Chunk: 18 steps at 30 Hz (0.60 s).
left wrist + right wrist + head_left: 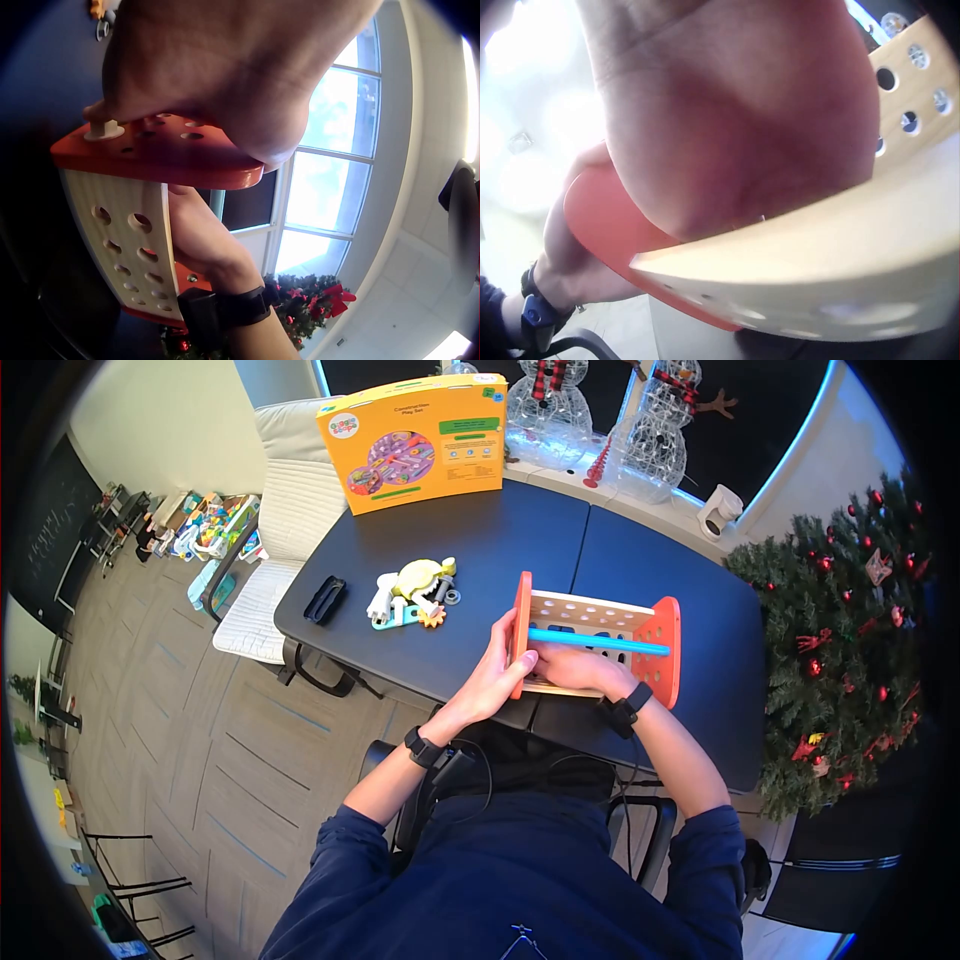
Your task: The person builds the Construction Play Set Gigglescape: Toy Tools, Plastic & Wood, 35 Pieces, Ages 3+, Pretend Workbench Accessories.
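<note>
A toy toolbox (664, 660) with red-orange end panels, pale wooden sides full of holes and a blue rod handle (600, 641) stands on the table. My left hand (492, 672) grips its left end panel (157, 157), thumb over the edge and fingers along the outer face. At that face, a fingertip meets a pale peg head (105, 130). My right hand (580, 668) reaches inside the box beneath the rod, close to the same panel. Its fingers are hidden by the box walls, and I cannot tell what they hold.
Left of the toolbox lies a pile of toy pieces (415, 580), with an orange gear (432, 617) and a turquoise strip. A black case (325, 600) sits near the table's left edge. At the back stands a yellow box (420, 445). A decorated Christmas tree (840, 650) borders the right side.
</note>
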Motion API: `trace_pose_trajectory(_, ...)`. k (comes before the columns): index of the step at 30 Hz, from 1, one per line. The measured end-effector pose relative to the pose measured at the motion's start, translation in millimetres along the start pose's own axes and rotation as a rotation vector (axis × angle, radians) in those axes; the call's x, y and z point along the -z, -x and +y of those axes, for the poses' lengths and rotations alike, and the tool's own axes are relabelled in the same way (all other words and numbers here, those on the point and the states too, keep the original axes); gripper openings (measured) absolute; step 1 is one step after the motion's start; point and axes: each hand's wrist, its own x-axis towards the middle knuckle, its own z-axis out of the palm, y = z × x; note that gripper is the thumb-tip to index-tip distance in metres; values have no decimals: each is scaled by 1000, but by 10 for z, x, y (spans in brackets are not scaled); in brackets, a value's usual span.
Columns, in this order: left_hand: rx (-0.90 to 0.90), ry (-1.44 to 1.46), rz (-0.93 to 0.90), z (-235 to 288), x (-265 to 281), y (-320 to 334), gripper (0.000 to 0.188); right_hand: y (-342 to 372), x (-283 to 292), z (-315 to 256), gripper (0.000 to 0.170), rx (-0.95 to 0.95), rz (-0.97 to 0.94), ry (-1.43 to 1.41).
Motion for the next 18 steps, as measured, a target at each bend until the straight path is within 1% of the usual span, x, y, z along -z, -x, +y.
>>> trace_pose_trajectory(4,11,30,-2,22,-8,0,83,51,70,-118,43,-2,-31,22)
trace_pose_trajectory(7,-13,-10,2,53,-9,0,83,36,-16,-35,35,42,107,13)
trace_pose_trajectory(10,1,63,8,27,-16,-4,88,-16,-14,30,36,69,100,-53)
trace_pose_trajectory(13,1,7,-10,84,-6,7,83,32,34,-48,35,38,65,-16)
trace_pose_trajectory(18,2,33,-3,41,-18,3,83,-36,-48,85,33,69,93,19)
